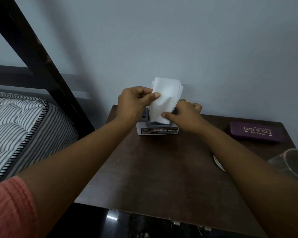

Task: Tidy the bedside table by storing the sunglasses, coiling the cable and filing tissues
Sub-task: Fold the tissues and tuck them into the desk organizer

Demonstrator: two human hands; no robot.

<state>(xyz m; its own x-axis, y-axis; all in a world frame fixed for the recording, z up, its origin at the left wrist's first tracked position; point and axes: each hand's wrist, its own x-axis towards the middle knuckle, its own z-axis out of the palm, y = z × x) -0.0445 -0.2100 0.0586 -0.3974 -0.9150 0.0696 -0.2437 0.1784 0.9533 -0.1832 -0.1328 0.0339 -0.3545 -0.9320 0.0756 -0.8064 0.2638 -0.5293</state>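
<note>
A stack of white tissues (164, 98) stands upright in a small grey-and-white holder (157, 130) at the back of the dark wooden bedside table (153, 169). My left hand (134, 102) pinches the stack's upper left edge between thumb and fingers. My right hand (184, 115) grips its lower right side at the holder's mouth. A closed purple glasses case (255, 132) lies at the table's back right. No sunglasses and no cable show.
A clear glass bowl (294, 162) sits at the table's right edge, and a white disc (218, 163) peeks out under my right forearm. A striped mattress (19, 127) and a dark bed frame (41, 69) stand to the left. The wall is close behind.
</note>
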